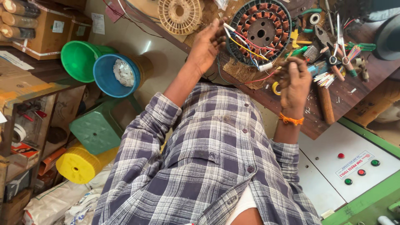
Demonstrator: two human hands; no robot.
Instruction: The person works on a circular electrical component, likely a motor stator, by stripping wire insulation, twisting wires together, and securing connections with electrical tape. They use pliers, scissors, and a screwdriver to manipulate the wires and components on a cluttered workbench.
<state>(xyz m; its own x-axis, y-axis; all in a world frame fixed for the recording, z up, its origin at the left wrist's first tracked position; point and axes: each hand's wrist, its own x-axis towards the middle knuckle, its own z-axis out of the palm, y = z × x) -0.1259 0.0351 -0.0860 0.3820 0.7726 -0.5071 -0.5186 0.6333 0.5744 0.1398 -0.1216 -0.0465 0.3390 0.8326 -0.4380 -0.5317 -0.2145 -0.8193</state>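
Left hand (207,43), upper centre: fingers (218,29) pinching the coloured lead wires (243,43) where they leave the stator (260,31). Right hand (294,81), centre right: fingers curled in, pinching the red wire (260,79); orange thread on the wrist.

Stator lies flat on the wooden table (333,104), top centre, copper coils in a ring. Just right of it: pliers (329,46), scissors (339,37), loose sleeve offcuts. Cream plastic spool (180,14) to its left. Blue tub (114,75) and green tub (81,58) upper left.

Risks, my read: a hard pull on the leads could tear a winding joint; table clutter could snag the slack wires.
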